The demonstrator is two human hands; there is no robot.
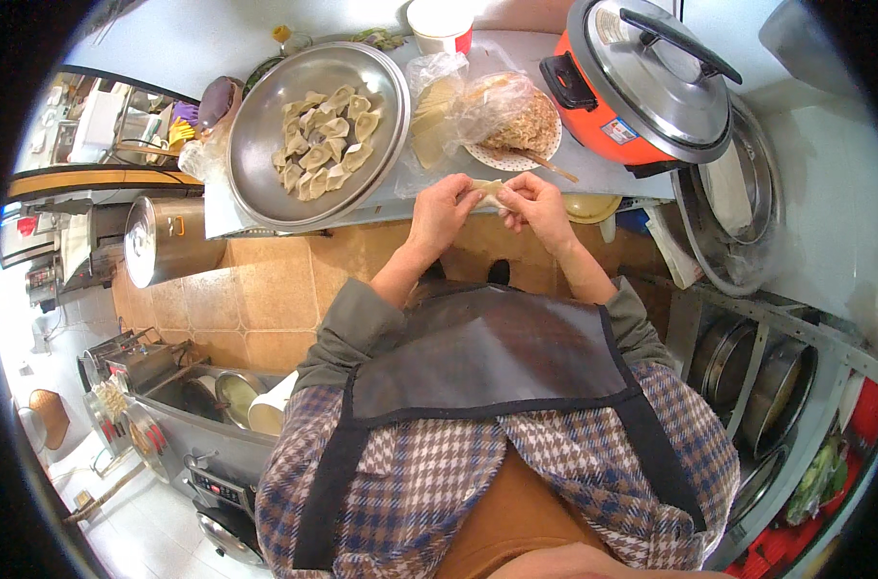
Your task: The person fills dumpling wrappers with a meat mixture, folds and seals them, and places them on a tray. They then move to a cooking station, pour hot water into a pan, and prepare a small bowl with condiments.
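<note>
Between my two hands, just over the table's front edge, a folded wonton [488, 192] is pinched. My left hand [442, 210] grips its left end with thumb and fingers, and my right hand [536, 206] grips its right end. Left of them, a large round steel tray [250, 152] holds several folded wontons [326, 141] in a cluster. Straight ahead lie wonton wrappers [433, 116] in a clear plastic bag. Beside these, a dotted plate [511, 161] carries a mound of minced filling [529, 119], partly under plastic film, with a wooden stick [547, 165] resting at its front.
An orange rice cooker [605, 108] with a steel lid stands at the table's right. Behind the wrappers is a white tub [440, 25]. A yellowish bowl [591, 207] sits below the table edge. Steel pans [725, 362] fill a rack at right; a large steel pot [171, 239] is at left.
</note>
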